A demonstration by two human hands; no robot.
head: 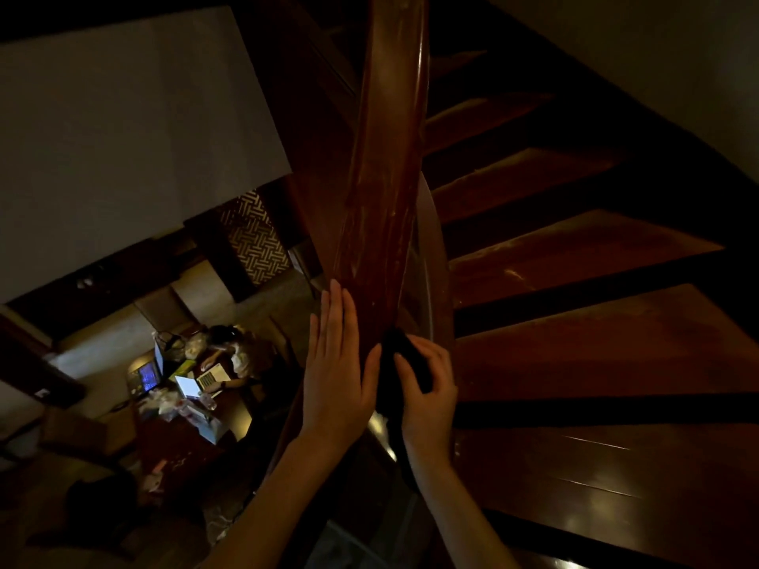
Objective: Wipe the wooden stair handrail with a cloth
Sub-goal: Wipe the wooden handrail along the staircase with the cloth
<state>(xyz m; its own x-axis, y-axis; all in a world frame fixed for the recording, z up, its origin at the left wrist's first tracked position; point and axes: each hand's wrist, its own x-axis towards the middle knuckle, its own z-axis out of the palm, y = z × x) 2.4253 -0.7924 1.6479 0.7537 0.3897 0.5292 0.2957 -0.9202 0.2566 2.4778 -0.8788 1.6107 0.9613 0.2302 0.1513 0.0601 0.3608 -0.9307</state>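
— What are your hands doing right now?

— My left hand [336, 363] is lying flat on the left flank of the wooden handrail [382, 178], fingers straight and close together, bracing me. My right hand [427, 388] is curling its fingers round a dark cloth [400, 363] and pressing it against the rail's right flank, just beside my left thumb.

— So the cloth is working only at the near end?

— Yes, low on the right side. Pale streaks are showing on the crown just beyond my fingertips, so I'm judging that most of the rail is waiting to be done.

— How are you planning to do this stroke well?

— I'm thinking of draping the cloth over the crown so it is covering the top and both flanks, then pushing it away from me in one long, firm pass along the grain. I'm also meaning to lift my bare palm off before the cloth gets there, so I'm not printing fresh marks. Where the rail is twisting, I'm going to slow down.

— And further off?

— The stair treads [575, 260] are fanning out on the right. Far below on the left, a person [234, 347] is sitting at a cluttered desk [172, 441] with an open laptop [187, 386], so I'm gripping the cloth tightly; dropping it would be sending it down there.
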